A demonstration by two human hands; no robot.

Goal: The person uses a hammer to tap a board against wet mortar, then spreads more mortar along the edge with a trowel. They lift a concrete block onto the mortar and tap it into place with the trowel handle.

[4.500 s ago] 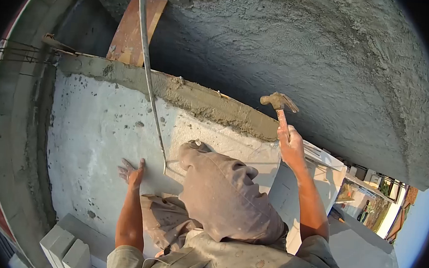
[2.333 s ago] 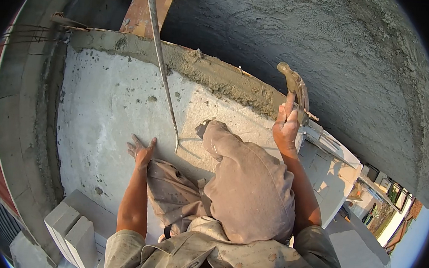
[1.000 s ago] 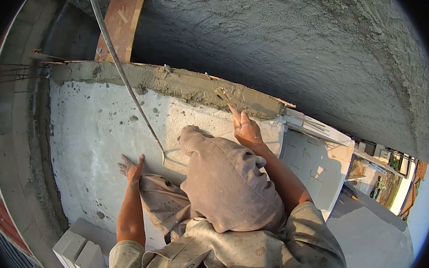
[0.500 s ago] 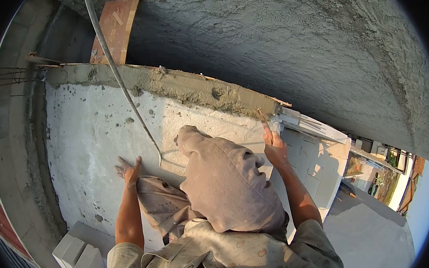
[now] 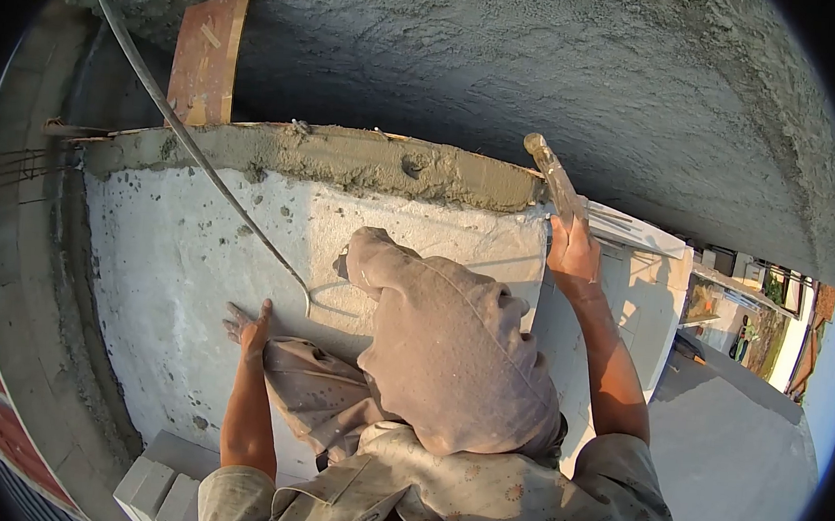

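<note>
My right hand (image 5: 575, 256) is closed around a narrow, mortar-stained, stick-like tool (image 5: 557, 178) with a rounded end. I cannot tell its exact kind. It points up and away, overlapping the right end of a band of wet-looking mortar (image 5: 347, 164) in this view. My left hand (image 5: 253, 328) rests, fingers spread, on the pale, spotted block surface (image 5: 186, 244). Between my arms are my bent legs in dusty brown trousers (image 5: 460, 351). A grey hose or cable (image 5: 214, 193) runs down from the upper left, its end lying on the surface above my left hand.
A reddish-brown board (image 5: 204, 57) stands behind the mortar band, against a rough plastered wall (image 5: 509, 64). Pale blocks (image 5: 154, 494) sit at the lower left. Thin rods (image 5: 17, 165) stick out at the far left. Beyond the ledge at right, the ground (image 5: 746, 332) lies lower.
My right hand has lifted and shifted right, swinging the tool's end up from the mortar's right end. My left hand stays spread on the surface.
</note>
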